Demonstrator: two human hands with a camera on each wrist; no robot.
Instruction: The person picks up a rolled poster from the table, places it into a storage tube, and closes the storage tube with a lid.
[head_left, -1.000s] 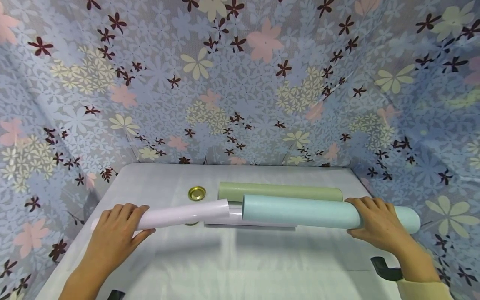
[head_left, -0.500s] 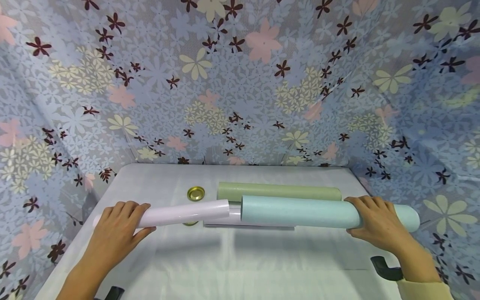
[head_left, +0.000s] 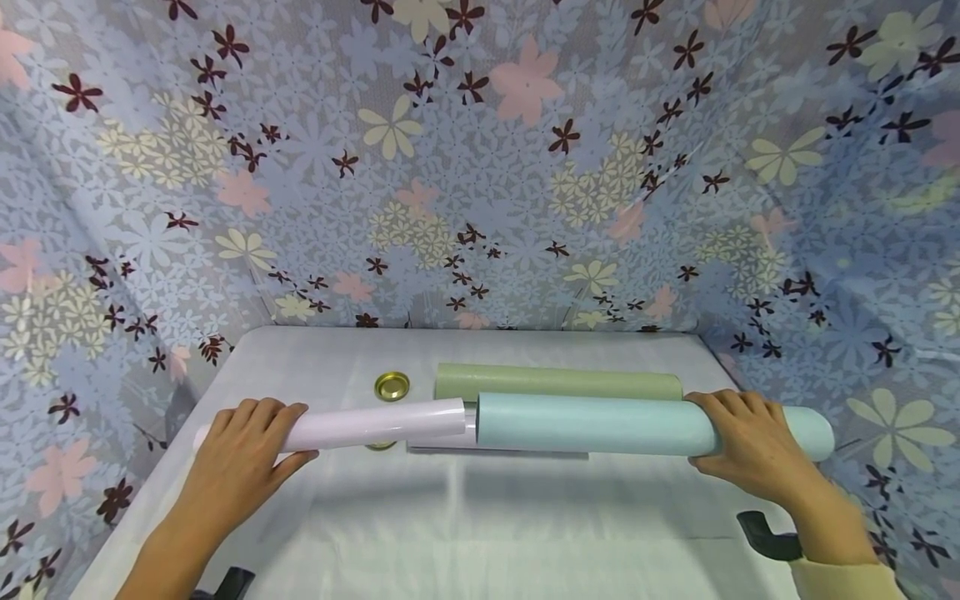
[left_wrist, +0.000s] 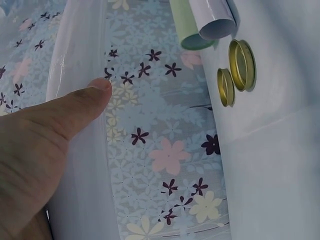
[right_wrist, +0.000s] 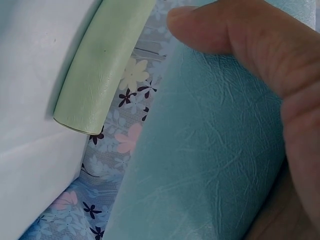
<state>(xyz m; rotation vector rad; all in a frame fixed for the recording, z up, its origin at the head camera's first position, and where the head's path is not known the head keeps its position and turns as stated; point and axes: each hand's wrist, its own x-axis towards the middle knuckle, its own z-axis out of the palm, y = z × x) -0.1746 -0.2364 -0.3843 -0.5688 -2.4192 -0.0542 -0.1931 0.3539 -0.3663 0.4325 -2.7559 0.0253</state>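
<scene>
My left hand (head_left: 243, 467) grips a slim, glossy pale lilac tube (head_left: 375, 423) near its left end, fingers over the top and thumb below. In the left wrist view the thumb lies along that tube (left_wrist: 80, 165). A wider light blue tube (head_left: 592, 425) is held by my right hand (head_left: 753, 446) toward its right end; the right wrist view shows its creased surface (right_wrist: 200, 140). Both tubes are held above the table, roughly level, their inner ends facing with a narrow gap between. The lilac end looks narrower than the blue tube's opening.
A green tube (head_left: 555, 381) lies at the back of the white-covered table (head_left: 480, 517). Beside it lies another pale tube (left_wrist: 214, 22), mostly hidden in the head view. Two gold round lids (head_left: 392, 386) sit to their left. Floral cloth (head_left: 480, 167) surrounds the table.
The lilac tube has shifted slightly right with my left hand, and the blue tube slightly left with my right. The gap between their ends has narrowed.
</scene>
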